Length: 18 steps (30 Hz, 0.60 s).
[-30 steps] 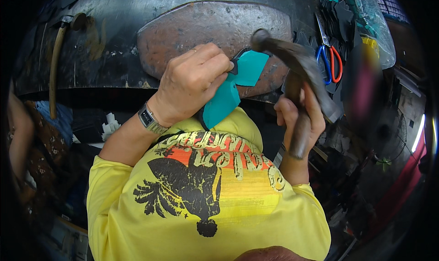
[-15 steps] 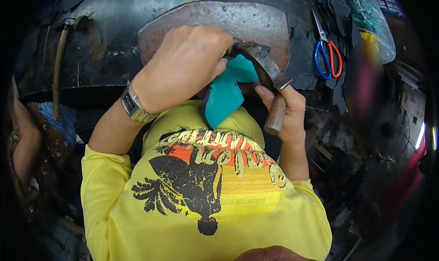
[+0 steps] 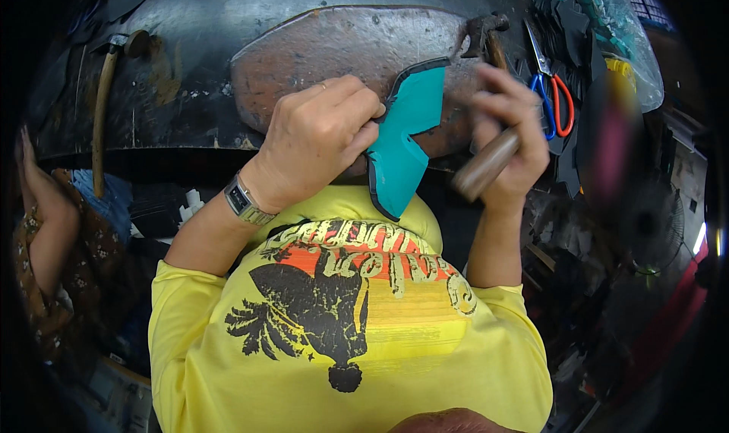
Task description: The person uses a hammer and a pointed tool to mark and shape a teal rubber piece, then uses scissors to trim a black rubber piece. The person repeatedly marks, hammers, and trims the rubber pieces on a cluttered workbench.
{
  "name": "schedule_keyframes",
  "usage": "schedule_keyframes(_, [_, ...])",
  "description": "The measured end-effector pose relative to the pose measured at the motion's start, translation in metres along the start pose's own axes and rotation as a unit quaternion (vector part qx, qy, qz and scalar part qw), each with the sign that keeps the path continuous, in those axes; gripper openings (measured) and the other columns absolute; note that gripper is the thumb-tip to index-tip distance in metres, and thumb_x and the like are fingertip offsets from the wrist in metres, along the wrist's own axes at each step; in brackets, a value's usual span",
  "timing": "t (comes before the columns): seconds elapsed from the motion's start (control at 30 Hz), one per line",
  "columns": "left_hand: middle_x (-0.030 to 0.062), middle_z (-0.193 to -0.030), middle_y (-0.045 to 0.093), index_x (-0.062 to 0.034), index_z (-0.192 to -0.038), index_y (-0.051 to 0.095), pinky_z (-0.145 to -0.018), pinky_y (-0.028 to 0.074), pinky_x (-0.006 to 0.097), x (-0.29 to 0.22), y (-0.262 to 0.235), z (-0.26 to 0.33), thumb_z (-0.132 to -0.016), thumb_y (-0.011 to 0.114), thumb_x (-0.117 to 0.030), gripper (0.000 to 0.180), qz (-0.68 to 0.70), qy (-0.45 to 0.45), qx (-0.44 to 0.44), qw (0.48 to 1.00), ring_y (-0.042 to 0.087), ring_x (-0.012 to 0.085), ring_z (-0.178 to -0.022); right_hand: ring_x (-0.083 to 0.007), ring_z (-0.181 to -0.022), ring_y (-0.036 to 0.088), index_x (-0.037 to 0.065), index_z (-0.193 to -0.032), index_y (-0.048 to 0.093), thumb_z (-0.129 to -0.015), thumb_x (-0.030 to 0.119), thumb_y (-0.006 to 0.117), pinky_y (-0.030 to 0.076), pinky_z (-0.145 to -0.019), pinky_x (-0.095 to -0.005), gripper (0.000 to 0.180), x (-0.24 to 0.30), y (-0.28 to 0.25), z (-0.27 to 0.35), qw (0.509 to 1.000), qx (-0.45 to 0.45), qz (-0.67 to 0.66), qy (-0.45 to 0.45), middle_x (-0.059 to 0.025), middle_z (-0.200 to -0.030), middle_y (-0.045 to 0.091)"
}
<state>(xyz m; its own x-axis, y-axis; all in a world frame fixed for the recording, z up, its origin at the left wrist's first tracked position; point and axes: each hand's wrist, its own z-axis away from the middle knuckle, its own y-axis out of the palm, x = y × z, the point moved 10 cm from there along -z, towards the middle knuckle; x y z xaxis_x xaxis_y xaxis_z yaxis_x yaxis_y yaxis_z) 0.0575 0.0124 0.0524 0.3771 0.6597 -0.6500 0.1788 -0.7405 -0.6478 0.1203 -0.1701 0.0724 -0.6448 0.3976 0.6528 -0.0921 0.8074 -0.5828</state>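
Note:
A flat teal piece with black edging (image 3: 402, 163) and a notch in one side is pinched at its left edge by my left hand (image 3: 323, 129), its fingers closed. It tilts over the near edge of a worn metal slab (image 3: 304, 61), in front of my yellow shirt. To its right my right hand (image 3: 512, 133), blurred by motion, is closed round the wooden handle of a hammer (image 3: 486, 34). The handle's butt points down towards me; the metal head is up by the slab's right corner. The hammer is apart from the teal piece.
Scissors (image 3: 554, 103) with blue and red handles lie right of the hammer, by dark cut pieces (image 3: 569, 34) and a clear plastic bag (image 3: 630, 46). Another hammer (image 3: 105, 114) lies at the bench's left edge. At far left a person's arm (image 3: 53, 220) shows.
My right hand has moved right, and the hammer head has swung up and away from the teal piece. My left hand is lower, and the piece shows more fully.

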Motion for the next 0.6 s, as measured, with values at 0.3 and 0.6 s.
schedule_keyframes(0.3, [0.0085, -0.087, 0.065, -0.0027, -0.089, 0.065, -0.067, 0.055, 0.036, -0.006, 0.001, 0.002, -0.077, 0.074, -0.001, 0.015, 0.015, 0.058, -0.009, 0.998, 0.066, 0.0268, -0.078, -0.0324, -0.09, 0.067, 0.002, -0.089, 0.064, -0.068, -0.006, 0.074, 0.055, -0.078, -0.039, 0.024, 0.023, 0.068, 0.014, 0.984, 0.109, -0.133, -0.055, -0.0171, -0.109, 0.071])
schedule_keyframes(0.6, [0.0038, -0.092, 0.065, -0.009, -0.084, 0.069, -0.085, 0.043, 0.04, 0.01, -0.006, 0.001, -0.076, 0.08, -0.011, 0.014, -0.049, -0.043, -0.007, 0.998, 0.063, 0.0243, -0.093, -0.0315, -0.091, 0.067, 0.002, -0.088, 0.064, -0.069, -0.003, 0.076, 0.053, -0.08, -0.0393, 0.023, 0.028, 0.069, 0.02, 0.988, 0.114, -0.074, -0.075, -0.0158, -0.113, 0.074])
